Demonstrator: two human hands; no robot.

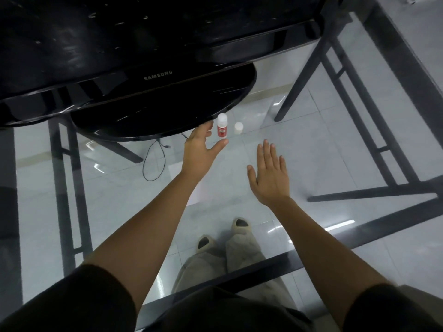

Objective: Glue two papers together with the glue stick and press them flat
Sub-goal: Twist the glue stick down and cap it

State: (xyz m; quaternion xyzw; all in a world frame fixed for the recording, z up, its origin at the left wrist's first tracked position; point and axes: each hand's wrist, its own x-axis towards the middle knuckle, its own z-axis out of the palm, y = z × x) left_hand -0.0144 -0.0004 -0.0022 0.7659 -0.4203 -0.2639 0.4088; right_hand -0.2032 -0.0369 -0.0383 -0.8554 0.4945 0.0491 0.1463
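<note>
Both hands [200,149] [269,173] outstretched, open, empty.

The print on the glue stick's [222,127] red label is too small to read, and the left hand's [200,146] fingertips hide part of the monitor base [165,109] edge. The monitor [107,44] runs off the top and left edges. Any papers on the glass table [335,144] cannot be made out.

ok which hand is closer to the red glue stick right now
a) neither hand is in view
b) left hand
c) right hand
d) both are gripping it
b) the left hand is open and reaching up beside the upright glue stick without gripping it, while the right hand is spread flat, lower on the glass table and farther from it.
</note>
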